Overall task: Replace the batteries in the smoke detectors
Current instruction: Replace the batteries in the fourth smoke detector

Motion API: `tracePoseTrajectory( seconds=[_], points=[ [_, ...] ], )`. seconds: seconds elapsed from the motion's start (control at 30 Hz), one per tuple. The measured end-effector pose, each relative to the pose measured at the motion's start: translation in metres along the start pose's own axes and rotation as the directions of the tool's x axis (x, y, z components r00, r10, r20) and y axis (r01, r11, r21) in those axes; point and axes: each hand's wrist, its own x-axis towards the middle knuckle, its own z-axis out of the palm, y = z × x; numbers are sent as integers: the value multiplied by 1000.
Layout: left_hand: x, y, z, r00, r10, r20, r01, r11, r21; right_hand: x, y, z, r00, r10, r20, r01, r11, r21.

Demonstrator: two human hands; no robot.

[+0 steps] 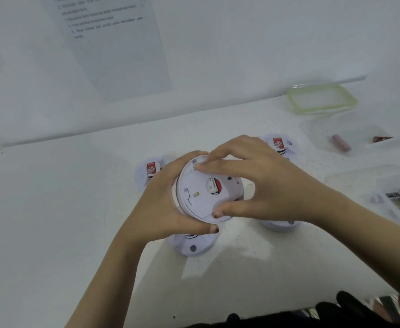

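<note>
Smoke detector (208,188), underside up, raised above white table (52,209): left hand (168,197) cups its left rim, fingers curled round; right hand (255,183) pinches rim between thumb and fingertips.

— Colours on the held smoke detector (201,204)?
— White; round label (214,185) red and white, small spot (196,194) yellow.
— Around that detector?
— White table (52,209). Just left of it, second detector (150,170) white with red patch; behind-right, third detector (278,144) alike. Farther right, clear lid (322,98) rimmed pale green, battery (341,143) reddish-pink.
</note>
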Motion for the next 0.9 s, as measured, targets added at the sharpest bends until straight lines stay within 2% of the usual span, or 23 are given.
tracePoseTrajectory(
  seconds=[0.23, 0.37, 0.57, 0.8, 0.9],
  points=[
    [-2, 5, -1, 1000, 27, -8, -26, 997, 66, -3, 0, 4, 999, 30, -21, -27, 987, 160],
    [-2, 9, 1, 995, 85, -59, -78, 990, 121, -7, 0, 7, 998, 61, -30, -55, 983, 172],
    [0, 5, 7, 989, 122, -89, -112, 987, 112, -12, 0, 8, 995, 96, -38, -89, 985, 150],
    [2, 3, 10, 979, 146, -141, -124, 981, 151, -14, 3, 11, 987, 157, -33, -146, 964, 221],
    [5, 3, 10, 967, 177, -183, -133, 964, 230, -12, -4, 11, 965, 252, -71, -217, 922, 322]
  ],
)
